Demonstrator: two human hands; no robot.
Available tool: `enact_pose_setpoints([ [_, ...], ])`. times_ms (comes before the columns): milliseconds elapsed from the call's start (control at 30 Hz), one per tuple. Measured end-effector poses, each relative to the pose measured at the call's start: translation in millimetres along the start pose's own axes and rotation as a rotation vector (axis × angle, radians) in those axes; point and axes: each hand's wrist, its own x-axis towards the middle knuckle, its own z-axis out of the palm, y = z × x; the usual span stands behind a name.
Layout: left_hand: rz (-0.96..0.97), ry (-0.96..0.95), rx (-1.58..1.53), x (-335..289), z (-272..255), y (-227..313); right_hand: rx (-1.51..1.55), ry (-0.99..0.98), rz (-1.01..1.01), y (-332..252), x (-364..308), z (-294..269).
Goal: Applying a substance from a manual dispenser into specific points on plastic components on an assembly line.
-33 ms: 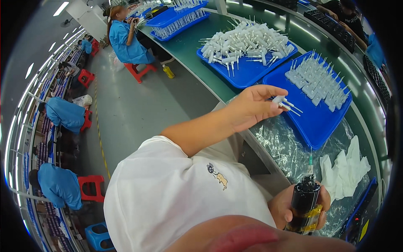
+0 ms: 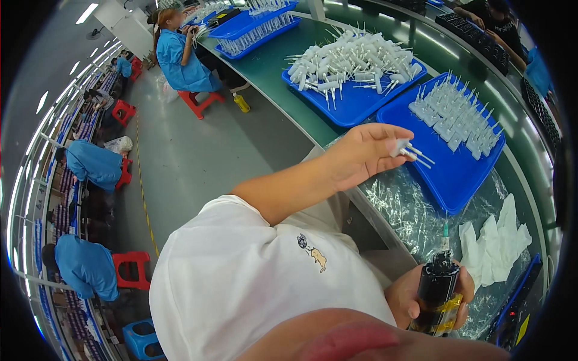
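Observation:
My left hand (image 2: 368,153) reaches over the near edge of the blue tray. Its thumb and fingers pinch a small white plastic part (image 2: 399,147) with thin white prongs pointing right. Lower right, my right hand (image 2: 404,296) is wrapped round a black dispensing syringe (image 2: 437,287) with yellow tape on its barrel and a green needle tip (image 2: 445,230) pointing up. Rows of similar white parts (image 2: 453,117) stand on the right blue tray (image 2: 442,186), prongs up. Another blue tray (image 2: 349,113) beside it bears a loose heap of such parts (image 2: 355,60).
Clear plastic film (image 2: 394,207) covers the green bench near me. Crumpled white tissue (image 2: 495,243) lies right of the syringe. Farther along are stacked blue trays (image 2: 259,39) and a seated co-worker in blue (image 2: 180,57). Red stools (image 2: 130,269) and other workers line the left.
The fingers of my left hand have shifted slightly on the white part, which is turned a little. My right hand and the syringe stay in place.

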Motion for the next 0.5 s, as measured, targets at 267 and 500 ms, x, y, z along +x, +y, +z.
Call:
enact_pose_setpoints([
  [267,0.122,0.003,0.066,2,15,-17,0.048,0.057,0.096,-1,-3,-5],
  [500,0.117,-0.048,0.134,-7,9,-10,0.764,-0.394,0.464,0,17,-24],
])
